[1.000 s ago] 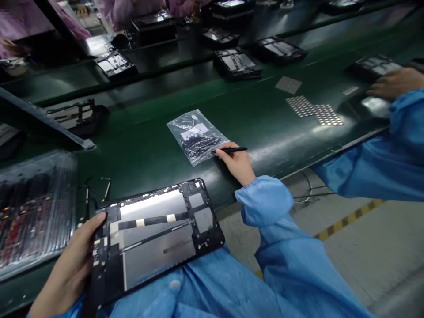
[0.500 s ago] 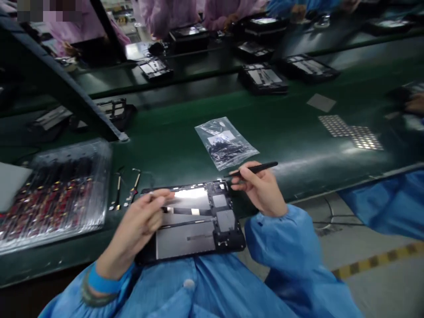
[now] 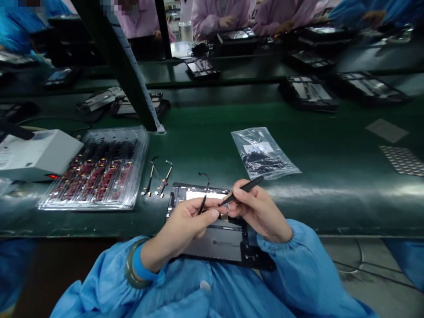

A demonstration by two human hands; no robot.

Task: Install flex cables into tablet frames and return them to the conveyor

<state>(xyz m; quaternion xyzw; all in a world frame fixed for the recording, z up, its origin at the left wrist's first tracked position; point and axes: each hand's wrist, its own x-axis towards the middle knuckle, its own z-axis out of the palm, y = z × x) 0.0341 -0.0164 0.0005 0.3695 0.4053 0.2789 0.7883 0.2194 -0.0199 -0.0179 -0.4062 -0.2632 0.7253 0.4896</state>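
Observation:
An opened tablet frame (image 3: 218, 240) lies on my lap against the edge of the green belt. My left hand (image 3: 188, 218) hovers over it, pinching a thin black flex cable (image 3: 203, 194) that curls upward. My right hand (image 3: 260, 212) is closed on black tweezers (image 3: 243, 189), their tip meeting my left fingertips above the frame. A clear bag of small dark parts (image 3: 263, 154) lies on the belt just beyond my right hand. Two more loose flex cables (image 3: 157, 179) lie left of the frame.
A clear tray of red and black parts (image 3: 99, 170) sits at the left, a white box (image 3: 36, 152) beyond it. A dark slanted post (image 3: 132, 75) rises behind. More tablet frames (image 3: 308, 95) lie farther along the belt; people in pink coats work across it.
My view has swung left. My left hand left the frame's edge and picked up a flex cable. My right hand drew back from the bag with the tweezers to meet it.

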